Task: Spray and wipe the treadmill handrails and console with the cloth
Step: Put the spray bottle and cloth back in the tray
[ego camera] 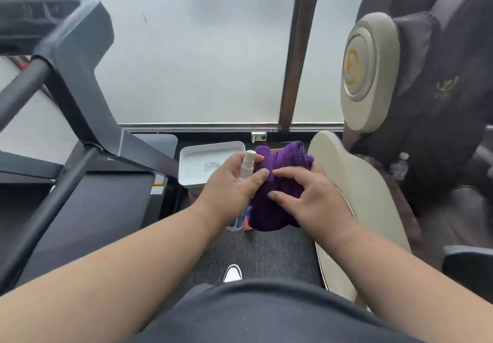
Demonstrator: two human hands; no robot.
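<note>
My left hand grips a small white spray bottle upright, its nozzle touching a bunched purple cloth. My right hand holds that cloth from the right, fingers spread over its front. Both hands are at mid-frame, above the dark carpet. The treadmill stands to the left: its black handrail runs diagonally, the dark console is blurred at the top left, and the belt deck lies below. The bottle's lower end, with a blue label, shows under my wrist.
A white tray-like bin sits on the floor just behind my hands. A beige and dark massage chair fills the right side. A frosted glass wall with a brown post is ahead. My white shoe stands on the carpet.
</note>
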